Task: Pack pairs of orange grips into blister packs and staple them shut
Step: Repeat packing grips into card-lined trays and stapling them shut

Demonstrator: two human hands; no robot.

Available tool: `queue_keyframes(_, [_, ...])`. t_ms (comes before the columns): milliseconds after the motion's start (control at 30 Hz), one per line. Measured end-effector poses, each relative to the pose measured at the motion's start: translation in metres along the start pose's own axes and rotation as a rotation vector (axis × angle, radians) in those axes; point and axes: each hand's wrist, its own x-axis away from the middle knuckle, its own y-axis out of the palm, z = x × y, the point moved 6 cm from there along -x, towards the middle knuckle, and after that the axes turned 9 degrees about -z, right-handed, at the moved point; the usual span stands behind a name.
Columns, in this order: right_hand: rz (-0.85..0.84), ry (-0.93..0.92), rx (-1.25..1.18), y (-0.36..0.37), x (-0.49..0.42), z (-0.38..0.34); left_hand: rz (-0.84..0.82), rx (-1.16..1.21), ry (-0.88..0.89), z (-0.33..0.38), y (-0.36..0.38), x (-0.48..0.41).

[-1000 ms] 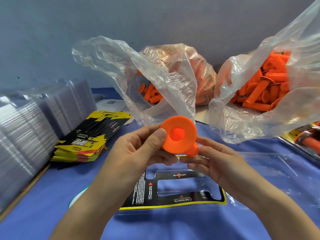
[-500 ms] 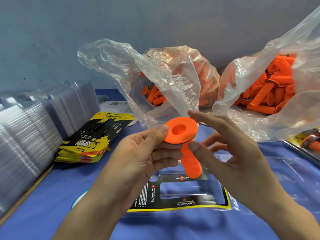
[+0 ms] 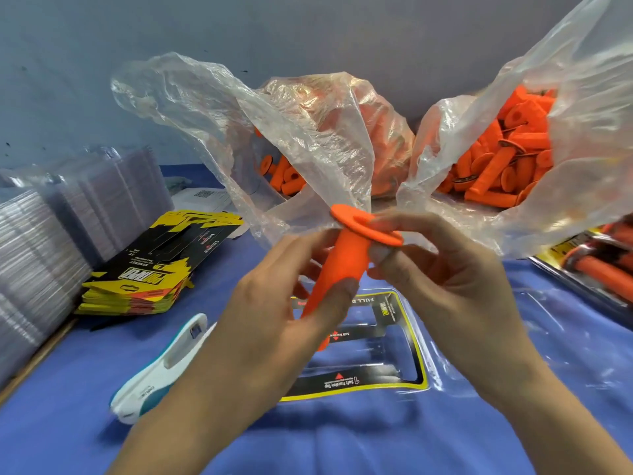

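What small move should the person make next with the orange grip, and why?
Probably lower the orange grip into an empty slot of the blister pack. The left hand holds its shaft and the right hand pinches its flange, right above the pack, which seems to lie open with both slots apparently unfilled.

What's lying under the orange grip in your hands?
A clear blister pack holding a black-and-yellow card, flat on the blue cloth. The left hand and the orange grip cover the card's left part.
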Motion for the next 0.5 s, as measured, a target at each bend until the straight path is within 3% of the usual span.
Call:
queue_keyframes(67, [-0.068, 0.072, 0.036, -0.01, 0.003, 0.011, -0.06, -0.165, 0.011, -0.007, 0.001, 0.002])
queue_keyframes(133, [-0.001, 0.131, 0.123, -0.032, 0.008, 0.024, -0.165, -0.293, -0.031, -0.017, 0.006, 0.006])
queue_keyframes(200, [0.076, 0.19, 0.307, -0.051, 0.014, 0.037, -0.246, -0.421, -0.043, -0.023, 0.014, 0.009])
queue_keyframes(267, [0.05, 0.241, 0.546, -0.056, 0.019, 0.048, -0.311, -0.539, 0.004, -0.021, 0.026, 0.01])
queue_keyframes(367, [-0.138, 0.299, 0.846, -0.045, 0.024, 0.061, -0.364, -0.645, 0.058, -0.02, 0.041, 0.009])
queue_keyframes(500, [-0.37, 0.398, 1.068, -0.034, 0.03, 0.074, -0.353, -0.67, 0.13, -0.022, 0.051, 0.01])
